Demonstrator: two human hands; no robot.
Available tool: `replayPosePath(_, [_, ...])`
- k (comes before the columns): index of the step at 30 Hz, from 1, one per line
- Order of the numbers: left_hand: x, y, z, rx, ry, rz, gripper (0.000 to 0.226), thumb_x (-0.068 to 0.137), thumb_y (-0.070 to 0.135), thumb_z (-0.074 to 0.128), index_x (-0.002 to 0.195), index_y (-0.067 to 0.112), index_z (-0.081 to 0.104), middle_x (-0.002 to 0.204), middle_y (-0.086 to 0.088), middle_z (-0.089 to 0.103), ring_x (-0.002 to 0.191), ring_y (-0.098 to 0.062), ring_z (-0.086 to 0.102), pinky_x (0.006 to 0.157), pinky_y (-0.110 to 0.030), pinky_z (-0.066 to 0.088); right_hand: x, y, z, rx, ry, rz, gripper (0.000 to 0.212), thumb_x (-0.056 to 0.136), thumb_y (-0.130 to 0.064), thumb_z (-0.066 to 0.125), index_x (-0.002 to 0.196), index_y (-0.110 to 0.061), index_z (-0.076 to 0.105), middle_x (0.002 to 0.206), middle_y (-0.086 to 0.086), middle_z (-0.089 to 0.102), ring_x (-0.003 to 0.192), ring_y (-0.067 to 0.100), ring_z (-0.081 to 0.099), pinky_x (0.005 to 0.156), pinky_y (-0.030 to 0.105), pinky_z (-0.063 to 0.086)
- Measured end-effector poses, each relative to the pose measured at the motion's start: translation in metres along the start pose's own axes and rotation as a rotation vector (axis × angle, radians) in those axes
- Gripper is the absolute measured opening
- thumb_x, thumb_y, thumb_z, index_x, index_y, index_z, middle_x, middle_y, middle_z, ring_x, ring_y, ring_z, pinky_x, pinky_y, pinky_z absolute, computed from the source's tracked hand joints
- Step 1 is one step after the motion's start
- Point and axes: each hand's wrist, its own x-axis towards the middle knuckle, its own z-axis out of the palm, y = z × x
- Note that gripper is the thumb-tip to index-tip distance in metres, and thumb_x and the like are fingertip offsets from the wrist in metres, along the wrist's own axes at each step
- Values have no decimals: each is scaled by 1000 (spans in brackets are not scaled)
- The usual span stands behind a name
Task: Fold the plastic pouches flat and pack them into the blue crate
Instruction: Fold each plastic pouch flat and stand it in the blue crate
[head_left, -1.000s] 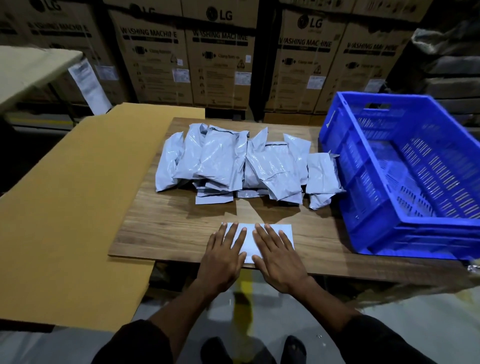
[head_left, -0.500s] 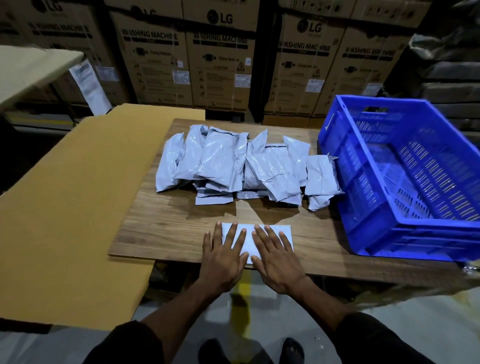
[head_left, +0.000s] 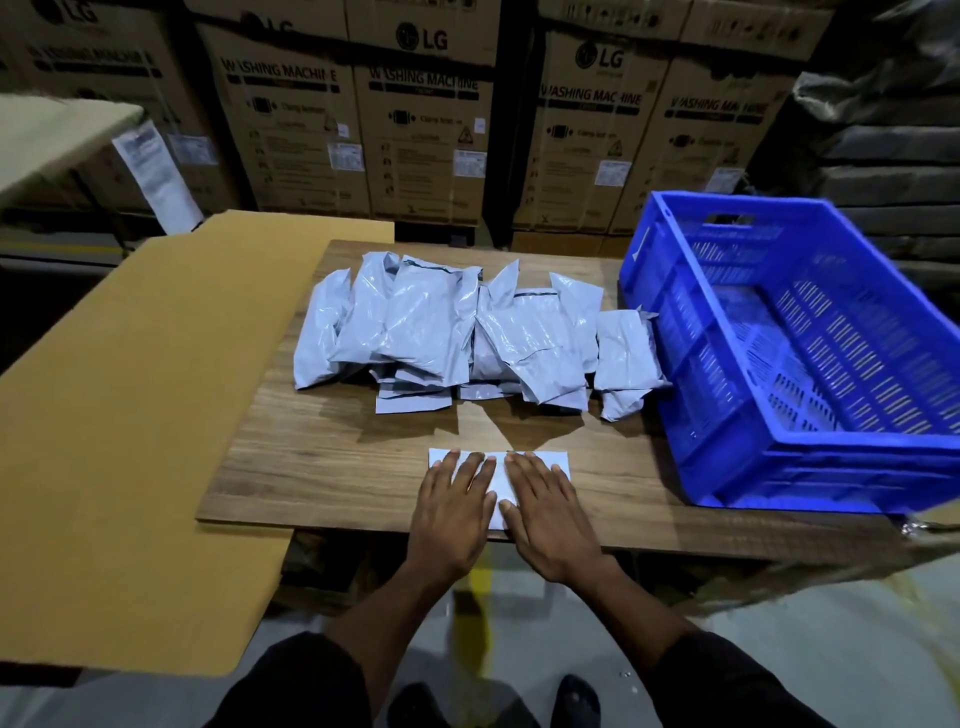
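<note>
From the head view I see both of my hands flat on one white pouch (head_left: 497, 470) near the front edge of the wooden board (head_left: 322, 467). My left hand (head_left: 451, 512) lies palm down on the pouch's left half, fingers straight and close together, pressing it to the board without curling round it. My right hand (head_left: 551, 514) does the same on the right half, fingers straight and pointing away from me. The two hands sit side by side, nearly touching at the thumbs, and a strip of the pouch shows between them and past the fingertips. The pouch looks flat, with its long side running left to right.

Farther back on the board lies the pile of grey pouches (head_left: 457, 332), puffy and overlapping, well apart from my hands. The blue crate (head_left: 810, 467) stands on the right part of the board, just beside the pile's right end; I see only its slotted floor inside. A brown cardboard sheet (head_left: 130, 441) lies to the left of the board, and stacked washing machine cartons (head_left: 426, 119) stand behind.
</note>
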Motion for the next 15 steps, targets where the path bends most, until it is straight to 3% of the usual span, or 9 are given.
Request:
replayPosePath(7, [-6, -3, 1, 29, 39, 27, 48, 109, 39, 34, 146, 18, 55, 146, -8, 54, 139, -43, 44, 110, -56, 38, -3, 4, 0, -81, 2, 32, 62, 104, -50, 26, 157, -18, 28, 161, 1, 31, 151, 26, 19, 120, 46, 12])
replayPosePath(15, [-5, -5, 0, 51, 25, 35, 48, 108, 39, 39, 148, 16, 53, 145, -13, 55, 136, -47, 45, 109, -59, 37, -4, 3, -1, -68, -30, 111, 69, 101, -58, 22, 157, -19, 28, 162, 0, 31, 152, 23, 19, 120, 53, 19])
